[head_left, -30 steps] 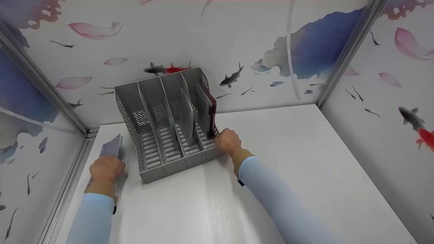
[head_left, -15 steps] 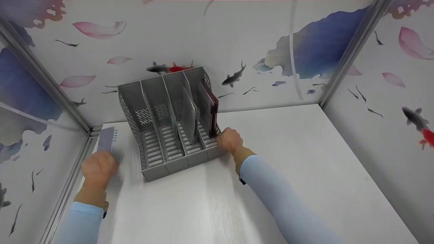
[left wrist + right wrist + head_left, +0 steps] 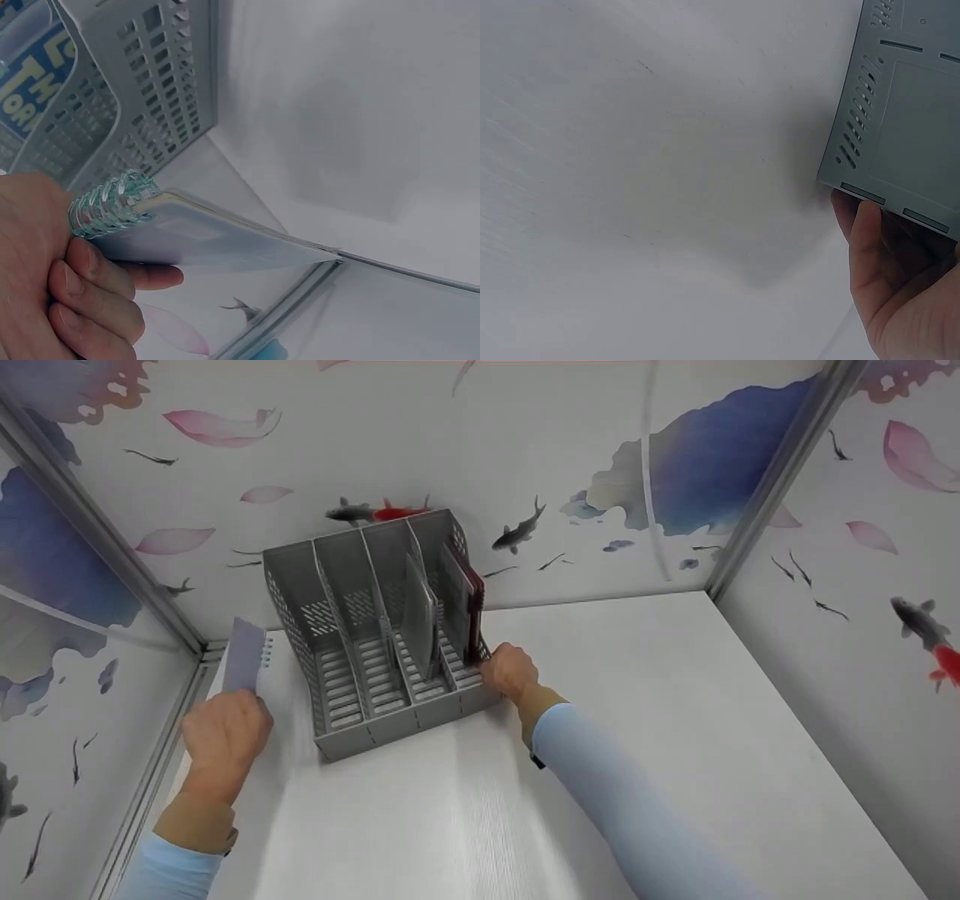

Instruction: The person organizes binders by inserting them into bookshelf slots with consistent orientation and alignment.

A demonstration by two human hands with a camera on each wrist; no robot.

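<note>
My left hand (image 3: 227, 735) grips a thin spiral notebook (image 3: 245, 651) with a pale lavender cover, left of the grey file organizer (image 3: 390, 718). In the left wrist view the notebook's clear teal coil (image 3: 112, 202) lies by the hand, and curled fingers (image 3: 97, 300) press under its cover. With my right hand (image 3: 510, 671) I hold the organizer's front right corner; the right wrist view shows fingers (image 3: 866, 232) at the edge of its slotted panel (image 3: 922, 135). A dark red notebook (image 3: 474, 607) stands in the rightmost compartment, with a pale booklet (image 3: 418, 619) one compartment over.
The organizer stands angled on a white table (image 3: 600, 750), close to the patterned back wall (image 3: 585, 570). Something thin and clear-coiled (image 3: 388, 641) stands near a middle divider. A metal frame rail (image 3: 169, 735) runs along the left side.
The notebook lay flatter half a second ago and now tilts up, its top edge higher. My left hand has shifted slightly. My right hand keeps its grip on the organizer.
</note>
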